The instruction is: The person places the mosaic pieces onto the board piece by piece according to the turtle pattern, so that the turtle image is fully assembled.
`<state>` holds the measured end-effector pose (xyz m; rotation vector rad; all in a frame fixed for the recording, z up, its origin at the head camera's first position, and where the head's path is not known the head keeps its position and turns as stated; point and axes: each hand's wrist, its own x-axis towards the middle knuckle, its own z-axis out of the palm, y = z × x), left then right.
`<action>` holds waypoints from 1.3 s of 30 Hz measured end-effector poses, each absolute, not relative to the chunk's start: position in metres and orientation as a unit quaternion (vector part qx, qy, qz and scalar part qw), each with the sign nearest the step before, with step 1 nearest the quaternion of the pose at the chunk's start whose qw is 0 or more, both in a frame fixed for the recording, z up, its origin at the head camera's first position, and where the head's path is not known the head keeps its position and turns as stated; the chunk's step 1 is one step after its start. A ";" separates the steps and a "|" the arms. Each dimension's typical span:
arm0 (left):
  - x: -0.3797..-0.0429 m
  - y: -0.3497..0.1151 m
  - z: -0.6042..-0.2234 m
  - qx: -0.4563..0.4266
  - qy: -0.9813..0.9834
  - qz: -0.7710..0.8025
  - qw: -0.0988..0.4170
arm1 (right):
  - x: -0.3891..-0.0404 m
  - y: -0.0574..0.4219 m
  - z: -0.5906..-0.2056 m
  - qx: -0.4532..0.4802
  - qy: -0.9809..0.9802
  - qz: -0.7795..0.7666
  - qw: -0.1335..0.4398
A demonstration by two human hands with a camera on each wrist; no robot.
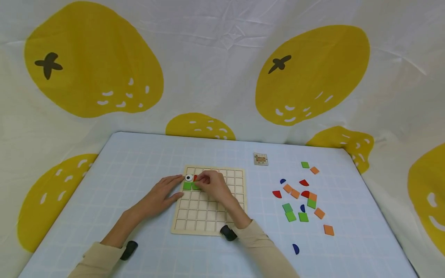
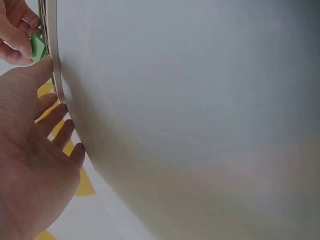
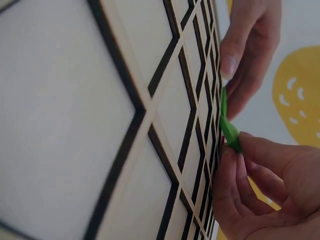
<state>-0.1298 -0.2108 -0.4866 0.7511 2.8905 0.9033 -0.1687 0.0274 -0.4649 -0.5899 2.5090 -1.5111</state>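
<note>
On the table [image 1: 139,154] sits a board [image 1: 202,215], left hand [image 1: 156,199] straight-fingered at its left edge, right hand [image 1: 213,187] pinching a green tile [image 3: 231,134] near its far-left corner, apparently mid-placement, next needing levelling.

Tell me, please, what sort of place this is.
Probably a corner set up for tabletop play, perhaps for filming: a fruit-print cloth hangs behind the table, where a grid board and coloured pieces lie.
</note>
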 end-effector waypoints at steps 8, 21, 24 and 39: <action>-0.129 -0.210 -0.485 0.238 0.927 0.291 0.015 | -0.167 0.025 -0.464 -0.187 0.846 -0.495 0.071; -0.130 -0.210 -0.485 0.233 0.931 0.281 0.018 | -0.165 0.023 -0.463 -0.187 0.853 -0.481 0.077; -0.130 -0.210 -0.486 0.235 0.930 0.283 0.017 | -0.164 0.023 -0.462 -0.189 0.852 -0.481 0.078; -0.130 -0.210 -0.486 0.237 0.929 0.285 0.015 | -0.164 0.036 -0.461 -0.219 0.848 -0.473 0.098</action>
